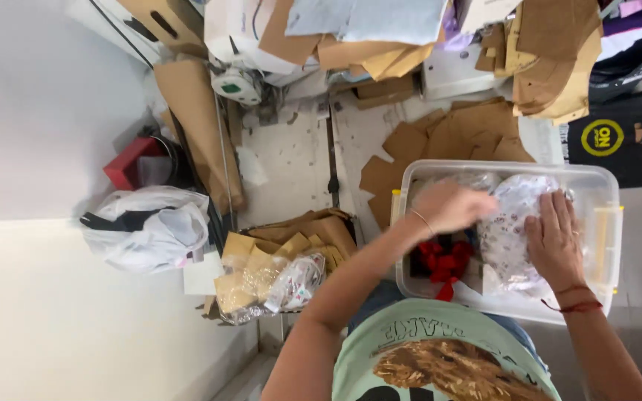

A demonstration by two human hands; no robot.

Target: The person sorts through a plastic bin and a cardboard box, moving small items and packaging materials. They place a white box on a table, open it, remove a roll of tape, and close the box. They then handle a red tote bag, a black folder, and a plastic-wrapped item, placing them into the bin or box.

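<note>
Reaching into the clear bin (609,223), both hands worked at a bagged white bundle (510,223) lying in its right half. The left hand (451,204), blurred, curled over the bundle's edge at 10 o'clock; whether it truly pinched the plastic could not be told. The right hand (555,238) lay flat, fingers spread, pressing the bundle at 3 o'clock without gripping. The bundle's long axis ran roughly 12 to 6, its rounded end toward 12. A red bow (443,263) sat at its 8 o'clock. Handling it well probably meant steadying with the flat palm and lifting evenly, sparing the thin wrap.
</note>
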